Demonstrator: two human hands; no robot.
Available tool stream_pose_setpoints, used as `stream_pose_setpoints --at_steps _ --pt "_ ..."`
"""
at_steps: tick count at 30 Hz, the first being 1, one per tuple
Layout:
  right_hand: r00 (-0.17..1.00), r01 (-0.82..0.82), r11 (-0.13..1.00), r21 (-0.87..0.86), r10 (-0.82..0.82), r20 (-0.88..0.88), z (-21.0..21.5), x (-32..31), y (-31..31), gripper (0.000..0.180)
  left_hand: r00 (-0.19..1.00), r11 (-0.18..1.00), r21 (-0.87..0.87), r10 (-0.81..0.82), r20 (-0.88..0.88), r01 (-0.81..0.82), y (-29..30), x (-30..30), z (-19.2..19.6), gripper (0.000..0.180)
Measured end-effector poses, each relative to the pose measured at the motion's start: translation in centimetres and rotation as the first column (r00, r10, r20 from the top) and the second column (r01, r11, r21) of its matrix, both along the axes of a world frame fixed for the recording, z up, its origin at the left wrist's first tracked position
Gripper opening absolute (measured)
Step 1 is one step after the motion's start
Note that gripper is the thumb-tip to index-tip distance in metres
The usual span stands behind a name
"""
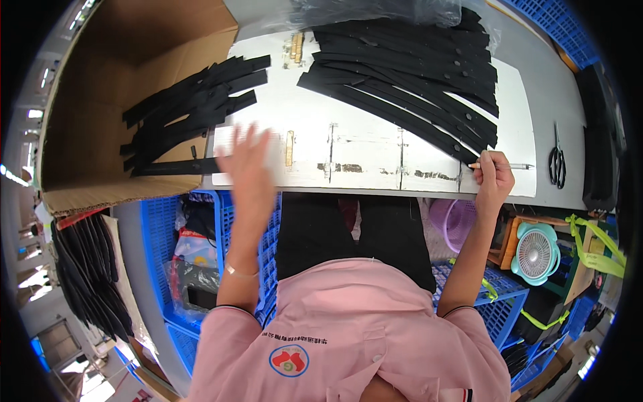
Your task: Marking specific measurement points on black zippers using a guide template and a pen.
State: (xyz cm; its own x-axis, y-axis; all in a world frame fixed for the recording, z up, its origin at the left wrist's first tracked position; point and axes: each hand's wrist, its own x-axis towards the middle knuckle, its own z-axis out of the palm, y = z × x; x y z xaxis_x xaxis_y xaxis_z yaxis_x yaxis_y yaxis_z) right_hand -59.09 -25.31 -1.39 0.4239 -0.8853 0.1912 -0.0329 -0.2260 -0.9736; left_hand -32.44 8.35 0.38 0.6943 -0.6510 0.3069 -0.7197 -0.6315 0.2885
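My left hand (249,161), blurred by motion, has its fingers spread at the left edge of the white board (375,157). Just beside its fingers lies the end of a single black strip (177,167); whether they touch, I cannot tell. More black strips (194,100) lie in a loose heap by the cardboard box, left of the board. My right hand (494,175) is closed around a slim pen (521,165) near the board's right front. Above that hand, the lower end of a large fanned pile of black strips (408,74) reaches down close to the fingers.
An open cardboard box (94,127) stands at the left. Black-handled scissors (557,166) lie on the grey table right of the board. Clear plastic (402,10) covers the far edge. Blue crates (157,234), a purple basket (455,224) and a small turquoise fan (536,253) sit below table height.
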Motion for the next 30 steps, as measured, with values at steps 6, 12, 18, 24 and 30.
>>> stream_pose_setpoints --at_steps 6,12,18,24,30 --pt "0.998 -0.038 0.999 -0.018 0.037 -0.047 0.5 0.9 0.2 0.012 0.982 0.987 0.058 0.138 0.128 -0.147 9.2 3.8 -0.8 0.061" --pt "0.982 -0.128 0.973 -0.190 0.097 -0.164 0.9 2.5 0.8 0.027 0.977 0.969 -0.138 0.210 0.018 -0.206 9.4 5.7 -1.8 0.044" --pt "0.993 -0.074 0.949 -0.307 0.041 -0.112 0.8 2.7 1.0 0.025 0.999 0.964 -0.262 0.034 -0.029 -0.041 0.5 0.4 -0.5 0.045" --pt "0.991 -0.034 0.967 -0.253 0.000 -0.135 1.4 1.6 1.5 0.023 0.920 0.917 -0.091 -0.392 -0.025 0.388 -11.1 -7.5 -1.5 0.048" --pt "0.968 -0.086 0.826 -0.557 -0.063 -0.244 0.8 0.8 6.7 0.033 0.871 0.875 -0.073 -0.483 -0.085 0.478 -16.0 -12.3 -1.5 0.059"
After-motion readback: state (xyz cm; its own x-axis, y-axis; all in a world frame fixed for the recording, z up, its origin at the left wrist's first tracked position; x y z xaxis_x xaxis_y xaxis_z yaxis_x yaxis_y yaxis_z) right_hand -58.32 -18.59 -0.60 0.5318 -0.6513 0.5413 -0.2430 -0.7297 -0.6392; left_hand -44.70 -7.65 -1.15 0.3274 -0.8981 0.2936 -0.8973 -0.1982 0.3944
